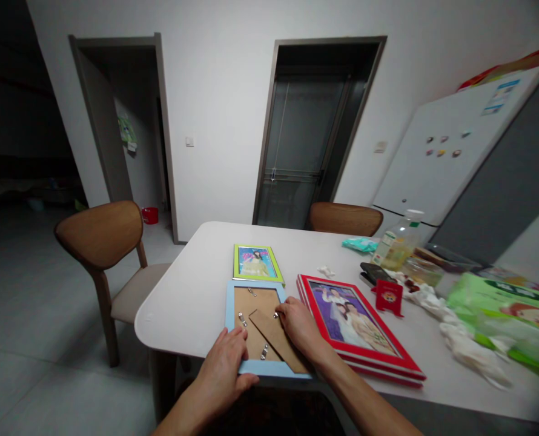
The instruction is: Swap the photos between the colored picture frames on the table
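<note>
A light-blue picture frame [229, 309] lies face down at the table's near edge, its brown backing board [246, 348] and folded stand leg [269, 333] upward. Small metal turn clips [264, 352] hold the board along its sides. My left hand [221, 363] grips the frame's near left corner, fingers on the left side and thumb at the near edge. With closed fingertips, my right hand [299, 324] works at the clip [276, 315] on the right side. Beyond lies a lime-green picture frame [276, 266] with a photo. To the right are stacked red picture frames [317, 315].
On the white table [183, 297] stand a plastic bottle [399, 242], a red card stand [389, 297] and a green tissue pack [501, 303]. Crumpled tissues [467, 351] lie nearby. Wooden chairs [101, 236] stand at the left and far side.
</note>
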The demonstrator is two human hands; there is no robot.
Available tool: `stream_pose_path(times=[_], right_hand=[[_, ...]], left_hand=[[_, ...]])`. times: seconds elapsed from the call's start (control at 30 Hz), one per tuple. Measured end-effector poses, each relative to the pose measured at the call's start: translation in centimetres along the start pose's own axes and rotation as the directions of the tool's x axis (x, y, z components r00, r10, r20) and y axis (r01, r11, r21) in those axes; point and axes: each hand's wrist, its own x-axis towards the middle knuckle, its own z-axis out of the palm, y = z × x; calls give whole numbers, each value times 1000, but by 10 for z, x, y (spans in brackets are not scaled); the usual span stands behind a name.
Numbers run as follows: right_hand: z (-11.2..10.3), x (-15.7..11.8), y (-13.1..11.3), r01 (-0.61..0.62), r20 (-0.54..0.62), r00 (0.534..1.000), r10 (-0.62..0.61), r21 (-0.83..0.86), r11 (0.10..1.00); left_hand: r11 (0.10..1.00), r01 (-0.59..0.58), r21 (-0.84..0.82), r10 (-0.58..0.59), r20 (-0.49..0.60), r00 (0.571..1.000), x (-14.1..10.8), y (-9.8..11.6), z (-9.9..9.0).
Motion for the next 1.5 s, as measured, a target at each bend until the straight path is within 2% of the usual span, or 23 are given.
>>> stream_pose_path(times=[0.17, 0.53, 0.63, 0.7, 0.83, 0.97, 1.13, 1.27, 1.4, 1.5], right_hand=[[2, 0, 1, -4, -47, 999, 2, -28, 1000], [-2, -10, 3, 38, -35, 999, -37, 44, 998], [-5, -20, -2, 63, -82, 995, -56, 94, 994], [-9, -31, -11, 131, -96, 988, -118, 138, 982], [-20, -55, -35, 318, 4, 946, -325, 203, 926], [-29, -64, -47, 362, 55, 925, -375, 163, 918], [-33, -65, -46, 404, 75, 905, -419, 152, 902], [-28, -63, -43, 383, 54, 916, -397, 174, 907], [-14, -41, -45, 309, 6, 949, -315, 182, 933], [-2, -18, -52, 292, 1, 955, -295, 138, 946]], left_hand=[[1000, 10, -1, -10, -27, 1000, 0, -1, 4], [1000, 19, -23, -21, -75, 997, 0, 0, 7], [1000, 9, -27, -11, -75, 997, 0, -4, 7], [1000, 1, -30, -4, -84, 996, 0, -8, 9], [999, -12, -39, 7, -127, 992, -1, -15, 13], [999, -24, -48, 18, -123, 992, -1, -15, 14], [999, -19, -50, 13, -123, 992, -2, -14, 12], [997, -13, -71, 4, -126, 992, -1, -18, 16], [997, -12, -77, 2, -129, 992, -1, -19, 17], [997, -19, -78, 8, -131, 991, -1, -16, 14]])
